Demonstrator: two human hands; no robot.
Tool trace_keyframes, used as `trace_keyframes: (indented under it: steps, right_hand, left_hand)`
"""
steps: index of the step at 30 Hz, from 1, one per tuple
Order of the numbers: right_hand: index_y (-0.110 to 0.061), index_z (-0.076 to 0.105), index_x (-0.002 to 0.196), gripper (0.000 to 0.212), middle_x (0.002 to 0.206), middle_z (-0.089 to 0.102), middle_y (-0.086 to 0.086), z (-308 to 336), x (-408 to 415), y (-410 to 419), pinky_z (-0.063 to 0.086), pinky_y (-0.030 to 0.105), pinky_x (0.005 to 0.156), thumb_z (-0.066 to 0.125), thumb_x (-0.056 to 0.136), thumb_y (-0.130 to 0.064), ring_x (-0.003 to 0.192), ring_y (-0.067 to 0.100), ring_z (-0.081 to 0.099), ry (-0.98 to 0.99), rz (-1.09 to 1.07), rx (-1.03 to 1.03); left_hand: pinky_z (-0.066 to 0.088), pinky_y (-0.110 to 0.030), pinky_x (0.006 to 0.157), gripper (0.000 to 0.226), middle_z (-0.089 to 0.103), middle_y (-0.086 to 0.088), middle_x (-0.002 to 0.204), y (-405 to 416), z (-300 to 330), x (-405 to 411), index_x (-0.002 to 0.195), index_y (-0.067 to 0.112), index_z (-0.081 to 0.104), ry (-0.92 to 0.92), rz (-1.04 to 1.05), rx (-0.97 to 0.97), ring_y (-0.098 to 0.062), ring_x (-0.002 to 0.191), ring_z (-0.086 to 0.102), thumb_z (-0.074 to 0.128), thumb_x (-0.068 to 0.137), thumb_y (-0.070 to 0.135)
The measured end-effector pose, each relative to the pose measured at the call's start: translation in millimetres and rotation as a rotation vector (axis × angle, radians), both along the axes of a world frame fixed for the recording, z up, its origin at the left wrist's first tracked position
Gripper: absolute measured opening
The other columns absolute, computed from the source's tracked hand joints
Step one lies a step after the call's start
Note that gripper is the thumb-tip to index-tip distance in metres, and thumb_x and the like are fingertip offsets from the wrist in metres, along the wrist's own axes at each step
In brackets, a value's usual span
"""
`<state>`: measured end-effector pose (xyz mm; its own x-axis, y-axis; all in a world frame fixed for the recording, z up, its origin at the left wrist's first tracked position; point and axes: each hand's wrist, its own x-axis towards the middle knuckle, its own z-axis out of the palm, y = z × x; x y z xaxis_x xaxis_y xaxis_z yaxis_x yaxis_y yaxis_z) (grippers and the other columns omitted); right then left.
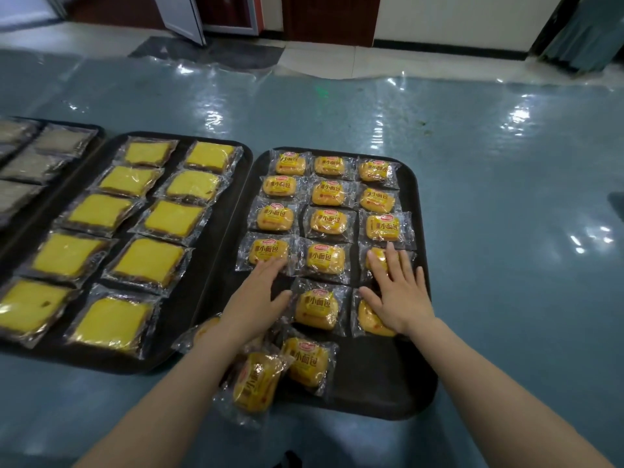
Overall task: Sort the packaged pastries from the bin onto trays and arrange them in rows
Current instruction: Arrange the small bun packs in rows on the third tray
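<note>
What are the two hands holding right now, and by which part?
Nothing is gripped. The left hand and right hand lie flat, fingers spread, on wrapped buns on the right tray, pressing from above.

Both your forearms are bare and extend forward from the lower edge of the view. Your left hand (258,298) lies palm down, fingers together and extended, thumb spread to the right. Your right hand (401,292) lies palm down, fingers slightly spread, thumb out to the left. Neither hand grips anything.
</note>
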<state>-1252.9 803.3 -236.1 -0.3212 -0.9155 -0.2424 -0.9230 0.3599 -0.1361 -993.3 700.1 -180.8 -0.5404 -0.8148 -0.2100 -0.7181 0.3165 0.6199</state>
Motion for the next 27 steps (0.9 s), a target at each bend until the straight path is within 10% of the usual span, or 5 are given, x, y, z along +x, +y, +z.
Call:
trace_keyframes:
  steps: [10,15,22,27]
  right_hand:
    - [-0.030,0.018,0.151,0.066,0.158,-0.008,-0.008,19,75,41,-0.008,0.037,0.116,0.024,0.093,-0.061,0.145,0.013,-0.017,-0.068,0.151,-0.176]
    - [-0.017,0.056,0.132,0.049,0.142,0.048,0.006,27,124,59,0.040,0.049,0.105,0.062,0.089,-0.039,0.130,0.027,0.045,-0.155,0.272,-0.319]
    - [-0.032,0.034,0.148,0.049,0.157,0.027,-0.005,18,151,69,0.021,0.034,0.116,0.046,0.100,-0.035,0.144,0.018,0.024,-0.185,0.294,-0.130]
    - [-0.032,0.041,0.144,0.051,0.157,0.025,-0.009,20,135,92,0.011,0.030,0.118,0.052,0.096,-0.017,0.147,0.015,0.013,-0.188,0.148,-0.143]
  left_hand:
    - [0.031,-0.029,0.100,0.054,0.032,0.001,0.151,11,-8,63,0.139,0.040,0.036,0.046,0.158,0.045,-0.016,0.137,0.030,0.058,0.090,0.032]
    - [0.044,-0.032,0.095,0.042,0.058,0.009,0.117,21,-7,89,0.130,0.035,0.049,0.069,0.081,0.036,-0.016,0.118,0.052,0.059,0.089,0.028]
    - [0.020,-0.044,0.114,0.041,0.045,0.007,0.143,32,-3,95,0.131,0.031,0.050,0.064,-0.084,-0.030,-0.016,0.141,0.021,0.058,0.090,0.029]
    - [-0.001,-0.052,0.113,0.076,0.011,0.002,0.158,47,-13,75,0.149,0.024,0.020,-0.281,-0.381,-0.157,-0.020,0.145,-0.002,0.038,0.087,0.064]
